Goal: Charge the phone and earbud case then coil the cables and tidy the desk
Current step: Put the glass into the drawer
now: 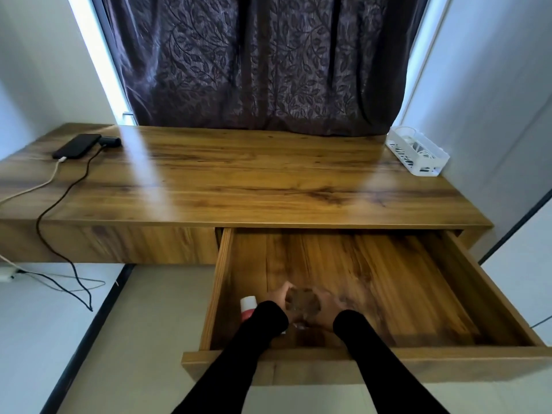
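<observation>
A black phone lies at the desk's far left with a white cable plugged into it. Beside it sits a dark earbud case with a black cable running off the desk's front edge. Both my hands reach into the open drawer. My left hand and my right hand together hold a clear glass object, blurred by motion. A small white and red bottle lies in the drawer just left of my left wrist.
A white slotted basket holding white cables stands at the desk's back right. A dark leaf-patterned curtain hangs behind the desk. Cables trail over the floor at the left to a white power strip.
</observation>
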